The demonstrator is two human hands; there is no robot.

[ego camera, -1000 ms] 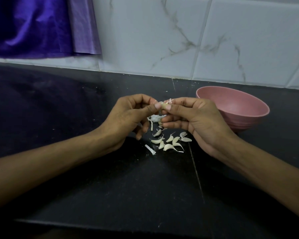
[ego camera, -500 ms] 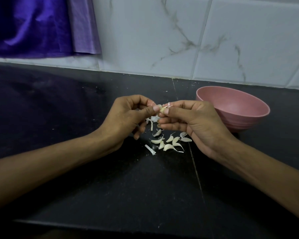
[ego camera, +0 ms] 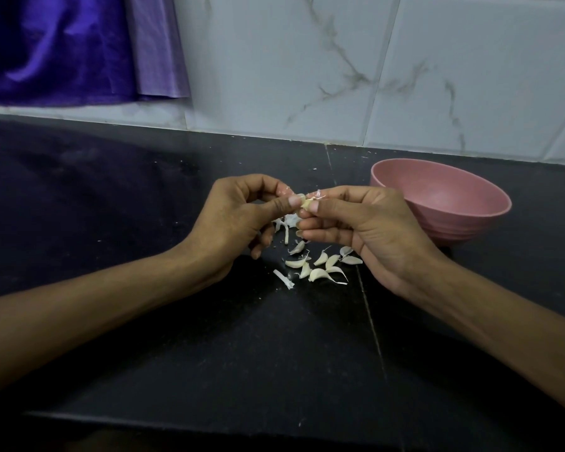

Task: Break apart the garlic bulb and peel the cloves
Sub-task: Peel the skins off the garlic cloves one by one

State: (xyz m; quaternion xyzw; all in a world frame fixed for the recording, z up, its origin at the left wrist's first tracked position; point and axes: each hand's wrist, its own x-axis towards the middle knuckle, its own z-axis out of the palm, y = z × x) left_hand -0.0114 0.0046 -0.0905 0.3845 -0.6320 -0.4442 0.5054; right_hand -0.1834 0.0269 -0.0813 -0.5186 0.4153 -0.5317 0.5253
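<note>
A small pale garlic clove [ego camera: 306,203] is pinched between the thumbs and fingertips of both hands, above the black counter. My left hand [ego camera: 238,216] holds its left end with curled fingers. My right hand [ego camera: 356,223] pinches its right end, where a thin wisp of skin sticks up. Below the hands lie several loose cloves [ego camera: 320,264] and scraps of white skin [ego camera: 282,279]. More papery skin [ego camera: 289,220] lies partly hidden under the fingers.
A pink bowl [ego camera: 477,220] stands on the counter just right of my right hand, its inside bare where visible. A marble-tiled wall [ego camera: 307,76] rises behind. Purple cloth [ego camera: 62,47] hangs at the upper left. The counter's front edge [ego camera: 209,419] runs below my forearms.
Both hands have stayed together on the clove and shifted very slightly. The thumbs have worked along it, exposing more of the pale clove between them.
</note>
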